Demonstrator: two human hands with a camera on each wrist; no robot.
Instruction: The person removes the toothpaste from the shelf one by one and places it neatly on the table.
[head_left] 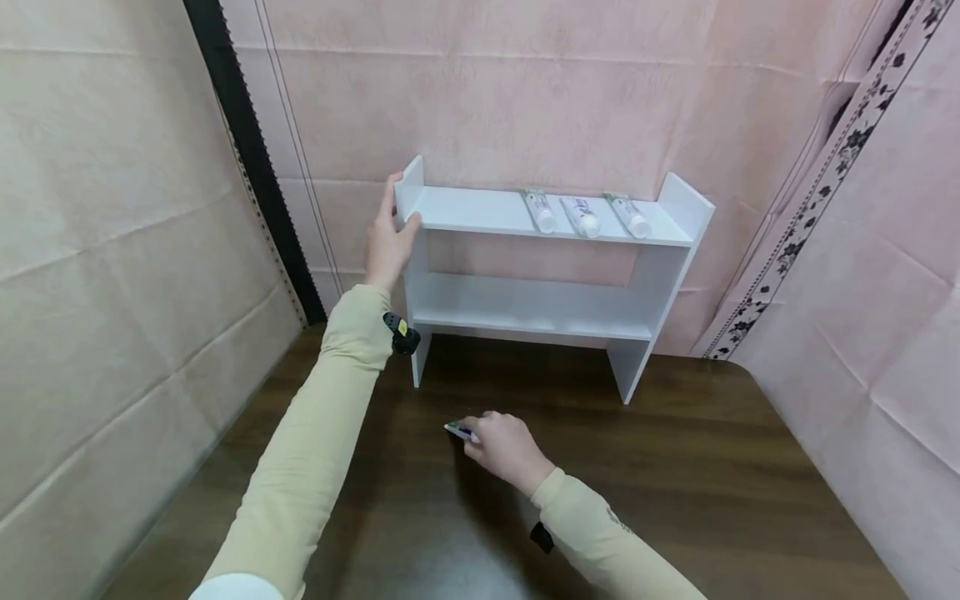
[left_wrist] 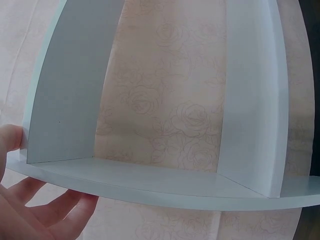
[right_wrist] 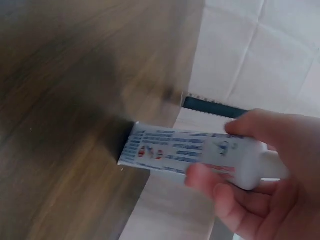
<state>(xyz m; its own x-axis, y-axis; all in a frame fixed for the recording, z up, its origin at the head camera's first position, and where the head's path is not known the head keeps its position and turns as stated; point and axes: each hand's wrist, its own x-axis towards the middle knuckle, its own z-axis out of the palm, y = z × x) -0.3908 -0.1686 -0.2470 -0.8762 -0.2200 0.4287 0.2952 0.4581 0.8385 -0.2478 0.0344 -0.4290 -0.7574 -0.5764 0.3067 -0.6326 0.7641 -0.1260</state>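
Note:
My left hand grips the upper left corner of a white two-tier shelf. In the left wrist view the thumb lies on one face of the side panel and the fingers on the other. Low over the table, in front of the shelf, my right hand holds a white toothpaste tube with blue and red print. Thumb and fingers pinch it near the white cap end, its flat end pointing away. Three similar tubes lie side by side on the top tier, caps to the front.
The shelf stands at the back of a dark brown wooden table. Pale pink cloth hangs behind it, and more cloth closes off both sides. A black strip runs down the left back corner.

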